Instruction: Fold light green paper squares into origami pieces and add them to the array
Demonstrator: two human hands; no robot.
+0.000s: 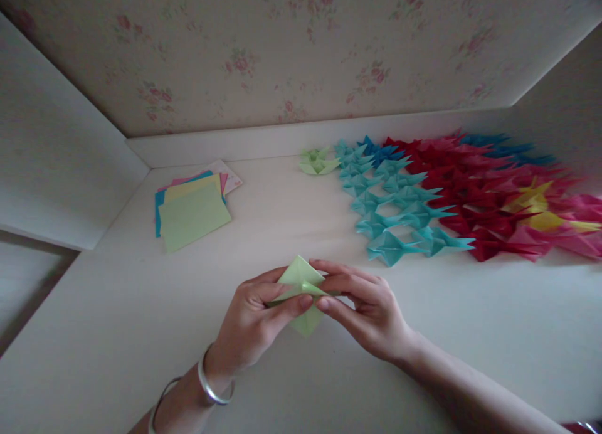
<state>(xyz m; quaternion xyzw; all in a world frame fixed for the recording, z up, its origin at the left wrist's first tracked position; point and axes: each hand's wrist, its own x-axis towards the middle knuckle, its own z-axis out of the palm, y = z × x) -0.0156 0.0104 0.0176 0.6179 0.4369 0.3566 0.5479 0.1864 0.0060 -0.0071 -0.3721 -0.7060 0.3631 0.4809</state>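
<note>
Floral wallpaper [239,61] backs the white desk [268,202], and you have the folded green paper [298,272] between your hands, straight in front of you. Your left grip [256,315] is clamped on its left side, thumb across the front, probably to steady the diamond shape; your right grip [369,305] pinches the right side by a narrow central flap, perhaps so the crease stays tight. Loose sheets [195,217] lie fanned to your left, green uppermost, likely to keep them flat and reachable. On your right, pointed paper pieces [388,249] sit mostly grouped by colour, while pale green ones [318,164] sit beside the teal, apparently sorted by shade.
</note>
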